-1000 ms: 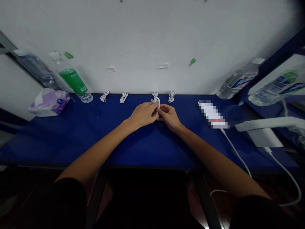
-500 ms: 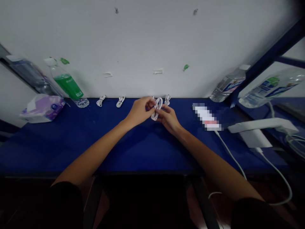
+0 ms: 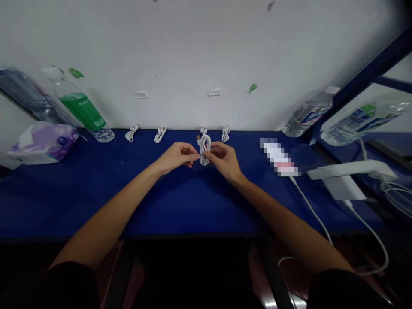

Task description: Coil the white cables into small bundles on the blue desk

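Note:
A coiled white USB cable (image 3: 205,143) is held upright above the middle of the blue desk, its plug end at the upper left of the coil. My right hand (image 3: 228,162) pinches the coil at its waist between thumb and fingers. From the left, my left hand (image 3: 179,156) closes thumb and forefinger on a thin dark tie (image 3: 201,154) at the coil's middle. Behind, along the wall, lie several more bundled white cables: one bundle (image 3: 131,133) at far left, another bundle (image 3: 160,135) beside it, and a bundle (image 3: 225,133) to the right.
On the left are a purple tissue pack (image 3: 48,141) and a bottle with a green label (image 3: 84,112). Clear bottles (image 3: 309,115) stand on the right. A blurred-out phone (image 3: 279,159) with a white cord and a white stand (image 3: 346,184) occupy the right side of the blue desk (image 3: 193,206).
My left hand has moved away from the coil's top to its left side, drawing at the tie. The coil sits slightly lower and further left, its plug now showing.

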`<action>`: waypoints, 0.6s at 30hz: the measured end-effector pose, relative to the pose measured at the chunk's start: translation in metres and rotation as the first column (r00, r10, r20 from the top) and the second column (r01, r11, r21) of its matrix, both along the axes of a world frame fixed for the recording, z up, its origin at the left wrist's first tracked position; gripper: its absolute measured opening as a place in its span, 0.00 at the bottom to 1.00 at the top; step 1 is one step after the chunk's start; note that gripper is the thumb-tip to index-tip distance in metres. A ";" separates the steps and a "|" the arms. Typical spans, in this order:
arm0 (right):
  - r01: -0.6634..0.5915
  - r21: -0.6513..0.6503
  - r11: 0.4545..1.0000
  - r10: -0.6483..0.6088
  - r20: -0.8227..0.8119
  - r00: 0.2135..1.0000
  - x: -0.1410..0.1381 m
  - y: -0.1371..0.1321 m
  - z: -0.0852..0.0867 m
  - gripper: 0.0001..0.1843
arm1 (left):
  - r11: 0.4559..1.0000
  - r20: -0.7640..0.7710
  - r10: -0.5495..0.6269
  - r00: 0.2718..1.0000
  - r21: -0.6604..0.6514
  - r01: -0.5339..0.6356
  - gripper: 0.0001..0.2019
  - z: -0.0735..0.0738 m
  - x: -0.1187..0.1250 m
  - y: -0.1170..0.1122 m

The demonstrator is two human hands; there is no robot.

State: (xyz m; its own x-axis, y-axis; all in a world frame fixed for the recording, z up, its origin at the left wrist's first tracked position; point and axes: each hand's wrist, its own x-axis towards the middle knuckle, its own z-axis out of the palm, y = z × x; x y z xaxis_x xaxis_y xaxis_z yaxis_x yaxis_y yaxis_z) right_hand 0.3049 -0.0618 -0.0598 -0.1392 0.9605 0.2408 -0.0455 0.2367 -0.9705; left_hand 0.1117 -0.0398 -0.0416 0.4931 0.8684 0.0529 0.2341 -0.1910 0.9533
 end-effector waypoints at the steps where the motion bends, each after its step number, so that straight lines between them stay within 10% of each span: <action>1: 0.006 -0.033 0.999 -0.007 -0.009 1.000 -0.001 -0.001 0.001 0.15 | 0.986 -0.086 0.019 0.996 0.169 -0.004 0.06 0.000 0.000 -0.001; 5: -0.093 -0.339 0.936 0.038 -0.165 0.986 -0.003 -0.002 0.004 0.13 | 0.589 -0.394 0.201 0.897 0.780 0.211 0.06 0.001 -0.003 -0.005; 7: -0.203 -0.481 0.853 0.087 -0.252 0.964 -0.002 -0.001 0.005 0.11 | 0.393 -0.448 0.269 0.852 0.859 0.327 0.11 0.001 -0.004 -0.006; 9: -0.267 -0.520 0.811 0.119 -0.300 0.947 -0.002 0.000 0.005 0.11 | 0.317 -0.403 0.294 0.867 0.896 0.309 0.12 -0.002 -0.004 -0.006; 13: -0.191 -0.360 0.913 0.109 -0.238 0.965 0.002 0.000 0.005 0.15 | 0.509 -0.126 0.260 0.957 0.860 -0.025 0.10 -0.008 0.004 -0.009; 18: -0.090 -0.199 0.976 0.069 -0.111 0.991 0.007 0.001 0.008 0.18 | 0.917 0.157 0.240 0.958 0.289 -0.277 0.08 -0.009 0.014 -0.007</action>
